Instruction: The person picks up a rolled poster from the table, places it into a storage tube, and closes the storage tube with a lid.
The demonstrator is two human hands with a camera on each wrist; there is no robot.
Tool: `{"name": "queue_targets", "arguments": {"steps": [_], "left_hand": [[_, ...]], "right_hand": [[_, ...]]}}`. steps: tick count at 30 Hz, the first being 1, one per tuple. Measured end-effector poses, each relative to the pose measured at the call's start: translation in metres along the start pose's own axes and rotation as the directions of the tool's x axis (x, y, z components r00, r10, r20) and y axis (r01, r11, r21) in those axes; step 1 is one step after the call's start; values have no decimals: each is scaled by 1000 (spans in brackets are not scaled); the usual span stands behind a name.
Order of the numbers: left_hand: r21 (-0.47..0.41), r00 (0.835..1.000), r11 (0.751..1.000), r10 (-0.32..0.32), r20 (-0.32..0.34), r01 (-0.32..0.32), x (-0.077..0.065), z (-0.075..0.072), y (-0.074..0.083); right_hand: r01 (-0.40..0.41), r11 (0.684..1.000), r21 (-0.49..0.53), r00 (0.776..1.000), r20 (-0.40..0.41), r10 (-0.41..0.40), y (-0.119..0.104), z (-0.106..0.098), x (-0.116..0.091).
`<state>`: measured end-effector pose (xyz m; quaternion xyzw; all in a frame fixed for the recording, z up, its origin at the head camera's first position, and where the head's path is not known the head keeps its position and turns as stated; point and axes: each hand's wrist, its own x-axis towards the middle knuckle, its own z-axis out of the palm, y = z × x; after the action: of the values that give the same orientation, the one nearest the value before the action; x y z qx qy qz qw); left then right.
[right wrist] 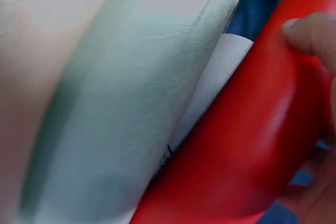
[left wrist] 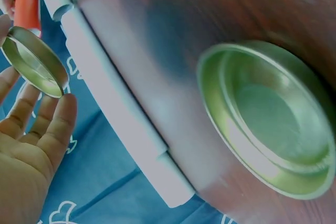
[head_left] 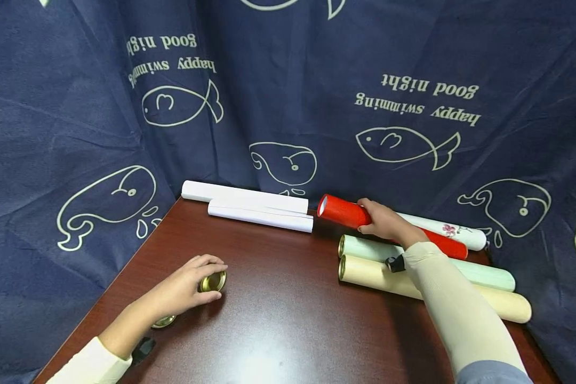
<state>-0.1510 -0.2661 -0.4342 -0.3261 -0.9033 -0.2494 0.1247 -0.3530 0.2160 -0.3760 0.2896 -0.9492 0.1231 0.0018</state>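
Between thumb and fingertips, my left hand [head_left: 182, 288] pinches a round gold metal lid [head_left: 213, 282] over the left half of the table. The left wrist view shows this lid's hollow side and raised rim. A second gold lid [left wrist: 273, 114] lies on the tabletop below that wrist, partly hidden by the forearm in the head view. At the far right, my right hand [head_left: 386, 220] grips a red tube [head_left: 341, 212] from above. This tube tilts, its near end raised toward the left with a pale round opening. Fingers curl round its side in the right wrist view.
Two white rolls [head_left: 261, 215] lie along the table's back edge. Under my right arm are a pale green tube [head_left: 365, 247] and a cream tube [head_left: 379, 273]. A white tube with a flower print [head_left: 470, 236] lies behind. Dark blue curtain [head_left: 288, 96] encloses the table.
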Motion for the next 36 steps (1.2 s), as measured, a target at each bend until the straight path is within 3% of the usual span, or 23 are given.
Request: {"name": "queue_targets", "arguments": {"steps": [3,8,14,18,24,32,36], "left_hand": [[-13,1000,1000,-17,-2,17,7,3,-1],[-8,997,999,-46,61,47,6,10,0],[57,985,998,-35,172,25,-21,19,2],[61,977,998,-26,211,13,-39,20,4],[58,968,997,-56,245,43,-50,18,6],[107,946,991,-109,304,80,-46,12,10],[129,950,991,-71,305,32,-22,2,9]], "right_hand": [[49,999,2,996,-73,-49,0,-2,-7],[68,998,9,988,-143,-66,1,3,-13],[51,999,9,992,-114,-50,3,16,-14],[47,999,-6,992,-121,-48,1,20,-15],[51,998,-39,992,-115,-56,-1,21,-14],[132,987,-89,982,-122,-142,1,24,-8],[148,980,-135,977,-137,-167,0,23,-8]]}}
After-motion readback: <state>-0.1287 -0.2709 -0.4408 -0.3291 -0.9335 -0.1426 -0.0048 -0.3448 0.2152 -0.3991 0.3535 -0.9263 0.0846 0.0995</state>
